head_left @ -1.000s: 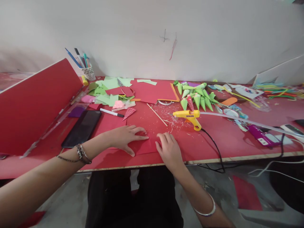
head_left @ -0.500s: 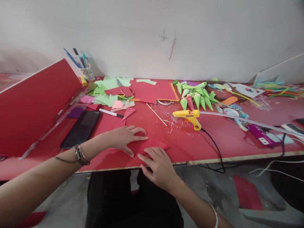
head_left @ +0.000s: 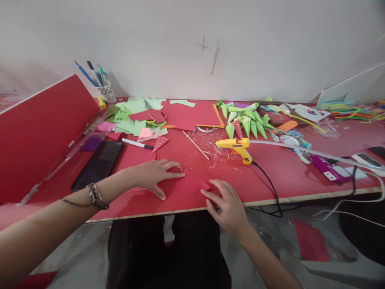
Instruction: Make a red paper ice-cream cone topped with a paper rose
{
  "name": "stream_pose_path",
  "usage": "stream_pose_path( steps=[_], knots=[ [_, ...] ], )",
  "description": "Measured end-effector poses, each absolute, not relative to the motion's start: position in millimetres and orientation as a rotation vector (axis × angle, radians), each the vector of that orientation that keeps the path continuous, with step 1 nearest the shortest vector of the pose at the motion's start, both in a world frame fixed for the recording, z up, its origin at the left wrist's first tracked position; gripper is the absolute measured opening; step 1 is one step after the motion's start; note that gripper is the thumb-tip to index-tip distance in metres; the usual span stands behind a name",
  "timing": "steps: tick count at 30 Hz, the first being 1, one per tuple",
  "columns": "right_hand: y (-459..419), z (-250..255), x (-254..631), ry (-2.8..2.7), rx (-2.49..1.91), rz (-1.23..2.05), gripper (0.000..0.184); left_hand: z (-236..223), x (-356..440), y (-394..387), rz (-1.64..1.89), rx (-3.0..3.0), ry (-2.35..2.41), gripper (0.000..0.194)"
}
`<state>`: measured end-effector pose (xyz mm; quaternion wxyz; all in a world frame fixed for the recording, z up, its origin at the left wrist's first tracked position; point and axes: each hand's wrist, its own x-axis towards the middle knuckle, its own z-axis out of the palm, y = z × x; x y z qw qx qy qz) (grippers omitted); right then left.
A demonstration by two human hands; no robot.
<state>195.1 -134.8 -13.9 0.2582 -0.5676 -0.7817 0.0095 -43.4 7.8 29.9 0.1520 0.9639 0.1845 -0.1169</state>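
Note:
My left hand (head_left: pixel 156 176) lies flat with fingers spread, pressing a red paper sheet (head_left: pixel 183 188) onto the red table (head_left: pixel 279 172) near its front edge. My right hand (head_left: pixel 227 204) is at the table's front edge, its fingers loosely apart, touching the lifted right corner of that sheet (head_left: pixel 206 185). A yellow glue gun (head_left: pixel 236 146) rests a little beyond my right hand, its black cord (head_left: pixel 269 184) running off the table edge.
Green paper cones (head_left: pixel 246 120) and paper scraps (head_left: pixel 135 114) lie at the back. A black phone (head_left: pixel 98 164), a marker (head_left: pixel 136 143), a wooden stick (head_left: pixel 197 144) and a pen cup (head_left: pixel 105 91) are left of centre. A red board (head_left: pixel 39 132) leans at left. Cables and devices (head_left: pixel 331 172) lie right.
My right hand slid from the sheet's left part to its right edge, and the sheet's corner now stands lifted. My left hand stayed put.

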Motion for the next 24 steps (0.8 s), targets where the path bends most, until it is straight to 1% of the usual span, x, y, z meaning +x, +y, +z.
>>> stream_pose_path(
  steps=[7, 10, 12, 15, 17, 18, 20, 22, 24],
  knots=[
    [-141.9, -21.5, 221.8, -2.055, -1.634, -0.055, 0.029, 29.9, -43.8, 7.8, -0.275, 2.720, 0.539, 0.077],
    [-139.3, -19.8, 223.6, -2.005, -1.661, -0.003, 0.024, 32.0, -43.6, 6.1, -0.273, 2.705, 0.562, 0.078],
    [-134.4, -16.8, 218.2, -1.958, -1.661, 0.072, 0.022, 33.6, -44.1, 4.1, -0.276, 2.707, 0.601, 0.083],
    [-124.2, -11.3, 202.0, -1.939, -1.622, 0.196, 0.033, 35.0, -45.9, -1.0, -0.302, 2.690, 0.688, 0.089],
    [-117.4, -8.0, 189.1, -2.001, -1.585, 0.264, 0.041, 34.6, -47.0, -6.7, -0.314, 2.655, 0.744, 0.087],
    [-114.4, -6.7, 182.9, -2.038, -1.579, 0.289, 0.043, 33.9, -47.0, -10.5, -0.303, 2.633, 0.769, 0.084],
    [-109.5, -4.3, 172.6, -2.079, -1.587, 0.322, 0.037, 31.6, -45.7, -20.1, -0.226, 2.595, 0.822, 0.078],
    [-106.2, -2.1, 166.1, -2.075, -1.590, 0.345, 0.032, 28.6, -42.5, -31.4, -0.059, 2.573, 0.878, 0.075],
    [-104.2, 0.6, 163.4, -2.056, -1.549, 0.373, 0.036, 25.8, -38.7, -42.6, 0.151, 2.551, 0.934, 0.068]
  ],
)
